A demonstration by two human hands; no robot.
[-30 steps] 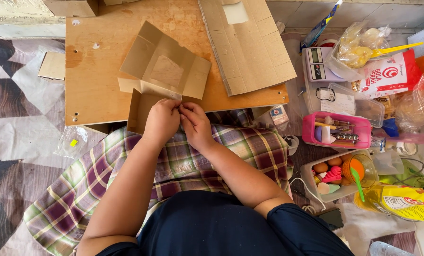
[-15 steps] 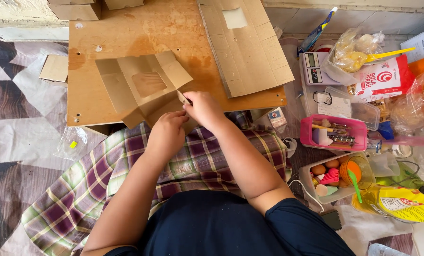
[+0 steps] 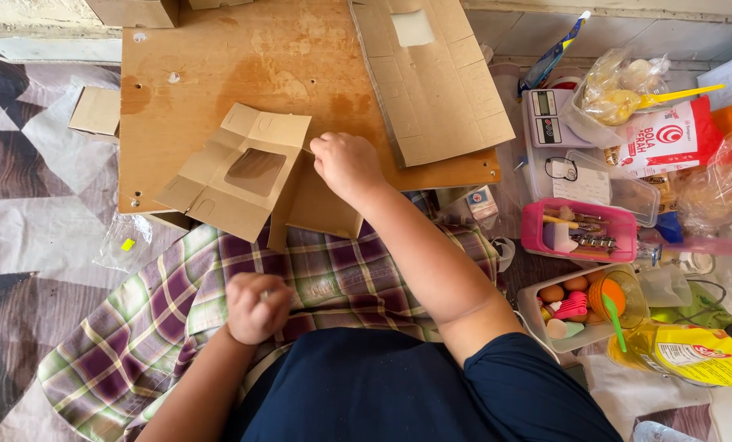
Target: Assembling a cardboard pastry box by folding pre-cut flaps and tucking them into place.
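A flat, partly folded brown cardboard box blank (image 3: 239, 172) with a window cut-out lies on a wooden board (image 3: 218, 65). My right hand (image 3: 345, 164) grips the blank's right edge, fingers closed on it. My left hand (image 3: 255, 307) is drawn back over the plaid cloth (image 3: 137, 327) on my lap, curled into a fist; whether it holds anything small is hidden.
A second flat cardboard sheet (image 3: 431, 74) lies at the board's upper right. To the right stand a small scale (image 3: 546, 115), a clear lidded tub (image 3: 595, 180), a pink box (image 3: 578, 229), a tub of small items (image 3: 583, 307), snack bags (image 3: 668, 135). A small cardboard piece (image 3: 96, 110) lies left.
The box blank has been laid flatter and unfolded on the board. My left hand has let go and pulled back to my lap, while the right hand stays on the blank's edge.
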